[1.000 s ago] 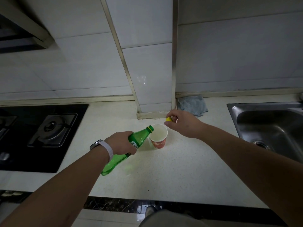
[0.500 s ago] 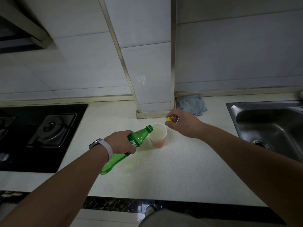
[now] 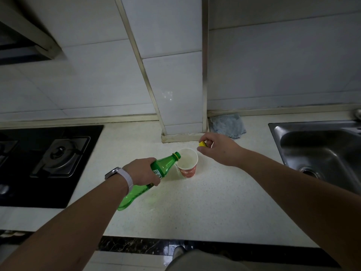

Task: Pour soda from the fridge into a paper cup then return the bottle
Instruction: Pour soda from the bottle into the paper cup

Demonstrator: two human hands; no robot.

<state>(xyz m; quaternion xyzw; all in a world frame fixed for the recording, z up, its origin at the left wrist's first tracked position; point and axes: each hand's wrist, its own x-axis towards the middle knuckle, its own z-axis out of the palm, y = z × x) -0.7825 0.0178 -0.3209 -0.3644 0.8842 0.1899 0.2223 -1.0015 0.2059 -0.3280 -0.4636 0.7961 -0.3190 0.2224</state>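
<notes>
Left hand point(image 3: 141, 171): fingers wrapped round green bottle point(image 3: 150, 176), tilted, mouth at paper cup point(image 3: 188, 163) rim. Right hand point(image 3: 218, 148): fingertips pinching yellow cap point(image 3: 202, 143), just beyond cup. Counter point(image 3: 214, 208): cup standing upright.

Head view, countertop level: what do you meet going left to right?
Gas stove → left hand gripping green bottle → paper cup → yellow cap → right hand → sink.

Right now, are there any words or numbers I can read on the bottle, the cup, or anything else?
Green bottle: white lettering on its label, too blurred and partly hidden by the left hand to read.
Paper cup: pale print on its red band, too small to read.
Nothing else shows writing.
</notes>
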